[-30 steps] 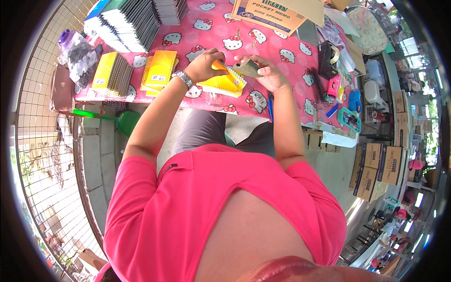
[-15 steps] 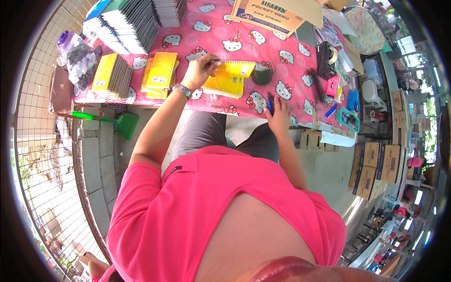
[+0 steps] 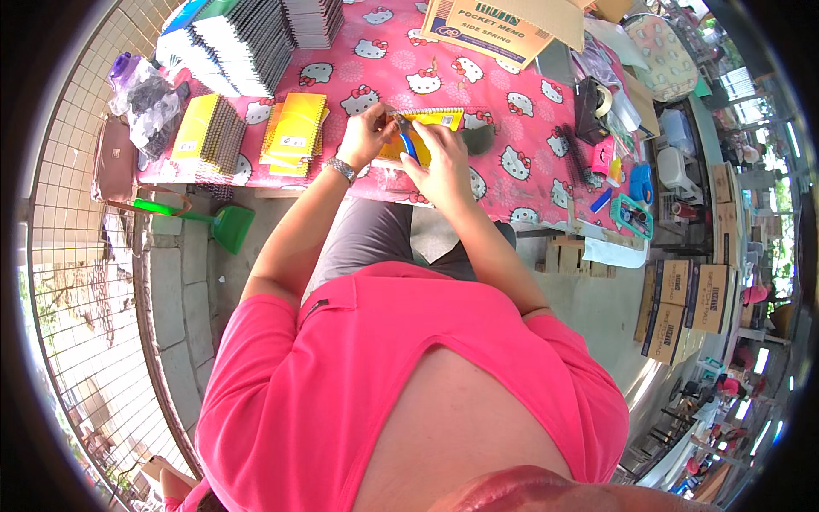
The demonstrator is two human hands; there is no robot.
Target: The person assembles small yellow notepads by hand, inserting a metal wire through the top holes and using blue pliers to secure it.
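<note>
In front of me on the table lies a yellow spiral notebook [image 3: 445,118], its wire coil along the far edge. My left hand [image 3: 368,135] pinches the left end of that coil, fingers closed on it. My right hand [image 3: 444,162] grips a small blue-handled tool [image 3: 410,148] and brings its tip to the same coil end, close to my left fingertips. The tool's jaws are too small and covered to make out. More yellow is visible under my hands, partly hidden by them.
Left of my hands are yellow notebook stacks [image 3: 294,128] [image 3: 205,132] and tall spiral pad stacks [image 3: 235,43]. A cardboard box [image 3: 486,34] stands at the back. A dark round object [image 3: 478,139] sits right of the notebook; a tape dispenser [image 3: 591,109] and green basket [image 3: 633,218] are farther right.
My right hand has moved left from the table's front edge to the notebook's coil, carrying the blue-handled tool. My left hand has stayed at the coil end, turned slightly.
</note>
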